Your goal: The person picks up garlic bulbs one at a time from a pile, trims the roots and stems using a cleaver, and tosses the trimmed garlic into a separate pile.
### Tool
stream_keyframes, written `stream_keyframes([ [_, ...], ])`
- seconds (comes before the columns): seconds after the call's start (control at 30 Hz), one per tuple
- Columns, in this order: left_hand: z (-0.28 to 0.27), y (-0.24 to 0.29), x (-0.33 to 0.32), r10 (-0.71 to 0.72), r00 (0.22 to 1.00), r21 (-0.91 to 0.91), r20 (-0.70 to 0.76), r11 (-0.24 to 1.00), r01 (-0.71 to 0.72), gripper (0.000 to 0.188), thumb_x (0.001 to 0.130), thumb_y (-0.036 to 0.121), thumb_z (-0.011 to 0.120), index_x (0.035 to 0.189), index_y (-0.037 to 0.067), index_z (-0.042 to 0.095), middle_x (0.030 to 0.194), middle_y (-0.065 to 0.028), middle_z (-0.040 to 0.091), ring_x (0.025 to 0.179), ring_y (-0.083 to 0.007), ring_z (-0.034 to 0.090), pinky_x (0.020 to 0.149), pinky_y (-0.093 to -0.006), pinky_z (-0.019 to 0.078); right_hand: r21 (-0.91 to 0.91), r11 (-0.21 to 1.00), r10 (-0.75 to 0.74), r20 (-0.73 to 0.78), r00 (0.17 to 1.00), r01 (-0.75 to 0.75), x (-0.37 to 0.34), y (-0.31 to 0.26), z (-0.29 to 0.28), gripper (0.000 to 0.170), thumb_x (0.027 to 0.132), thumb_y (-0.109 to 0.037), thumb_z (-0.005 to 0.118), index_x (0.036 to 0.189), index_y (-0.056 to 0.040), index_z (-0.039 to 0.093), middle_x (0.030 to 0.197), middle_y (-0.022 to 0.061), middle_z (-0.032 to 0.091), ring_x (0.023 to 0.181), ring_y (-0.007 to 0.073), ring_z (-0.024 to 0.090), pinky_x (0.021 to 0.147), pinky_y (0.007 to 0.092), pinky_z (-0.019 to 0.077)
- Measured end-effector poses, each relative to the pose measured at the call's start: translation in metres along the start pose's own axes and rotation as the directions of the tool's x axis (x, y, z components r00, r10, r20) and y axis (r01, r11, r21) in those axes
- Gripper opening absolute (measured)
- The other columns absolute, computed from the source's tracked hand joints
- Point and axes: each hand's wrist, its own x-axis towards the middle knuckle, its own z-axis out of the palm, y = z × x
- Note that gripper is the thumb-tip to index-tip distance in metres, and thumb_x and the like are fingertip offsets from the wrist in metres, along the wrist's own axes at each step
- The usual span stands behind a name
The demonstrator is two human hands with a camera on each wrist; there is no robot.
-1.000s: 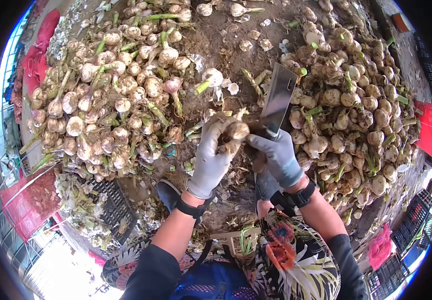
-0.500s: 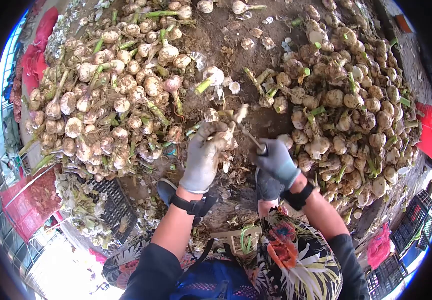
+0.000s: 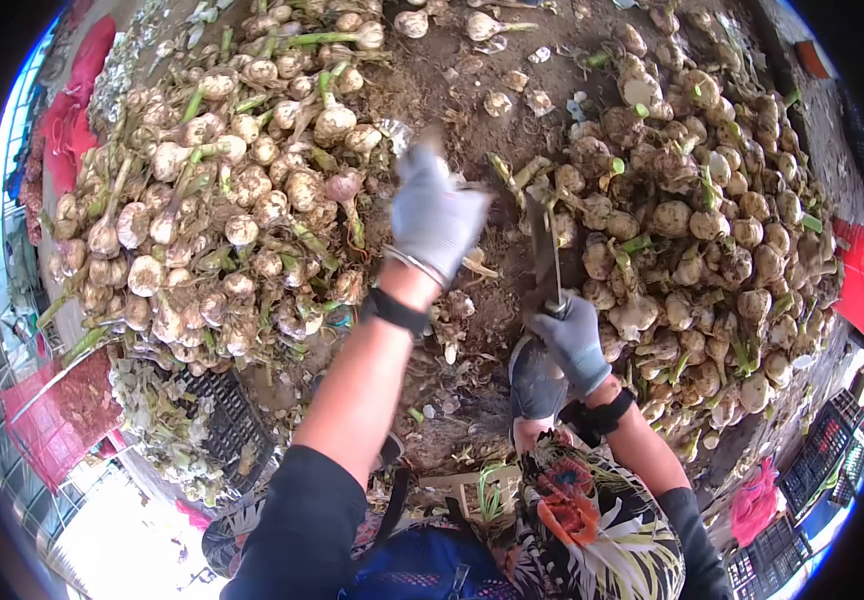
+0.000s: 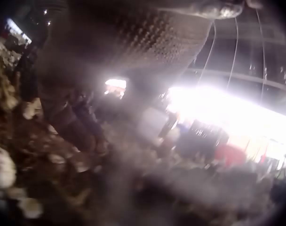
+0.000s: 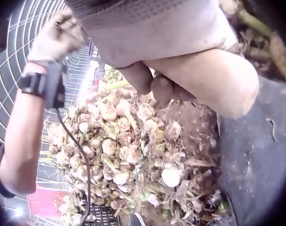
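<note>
Garlic (image 3: 251, 187) lies in heaps; right fingers (image 3: 556, 328) curl round a knife (image 3: 550, 265) — left fingers (image 3: 424, 172) too blurred to tell their state.

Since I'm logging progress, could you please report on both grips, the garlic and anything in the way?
Right grip holds knife. Left grip blurred, contents unclear. Garlic heaped on both sides. Stems close to the knife's tip.

Head view looks down; wrist views sit close (the right also sees the left garlic heap (image 3: 241, 230)).
</note>
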Motion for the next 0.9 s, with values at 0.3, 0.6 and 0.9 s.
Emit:
stream_keyframes([
  [0.3, -0.009, -0.077, -0.021, -0.055, 0.971, -0.654, 0.234, 0.73, 0.199, 0.052, 0.072, -0.007, 0.073, 0.12, -0.001, 0.053, 0.108, -0.0101, 0.064, 0.094, -0.0229, 0.063, 0.09, -0.034, 0.0518, -0.327, 0.925, -0.205, 0.005, 0.979, 0.195, 0.016, -0.05, 0.01, 0.015, 0.084, -0.012, 0.072, 0.098, -0.0053, 0.07, 0.081, 0.0046, 0.071, 0.069, 0.0182, 0.065, 0.062, 0.0292, 0.0501],
  [0.6, -0.034, -0.1, -0.096, 0.198, 0.914, -0.861, 0.353, 0.451, 0.235, 0.098, 0.075, 0.026, 0.086, 0.152, -0.002, 0.032, 0.127, -0.0092, 0.062, 0.108, -0.0137, 0.061, 0.094, -0.031, 0.0527, -0.812, 0.267, -0.516, 0.335, 0.789, 0.519, 0.003, -0.082, 0.027, 0.017, 0.08, -0.017, 0.068, 0.095, -0.012, 0.063, 0.08, 0.009, 0.065, 0.076, 0.0314, 0.067, 0.07, 0.0435, 0.0507],
  [0.9, -0.053, -0.083, -0.098, 0.197, 0.88, -0.749, 0.431, 0.621, 0.228, 0.103, 0.074, 0.053, 0.084, 0.145, -0.007, 0.039, 0.13, -0.015, 0.06, 0.118, -0.0206, 0.06, 0.104, -0.0372, 0.048, -0.764, 0.249, -0.5, 0.425, 0.755, 0.595, -0.012, -0.084, 0.033, 0.018, 0.078, -0.014, 0.066, 0.095, -0.0117, 0.063, 0.079, 0.0086, 0.064, 0.071, 0.0316, 0.065, 0.068, 0.043, 0.0505],
])
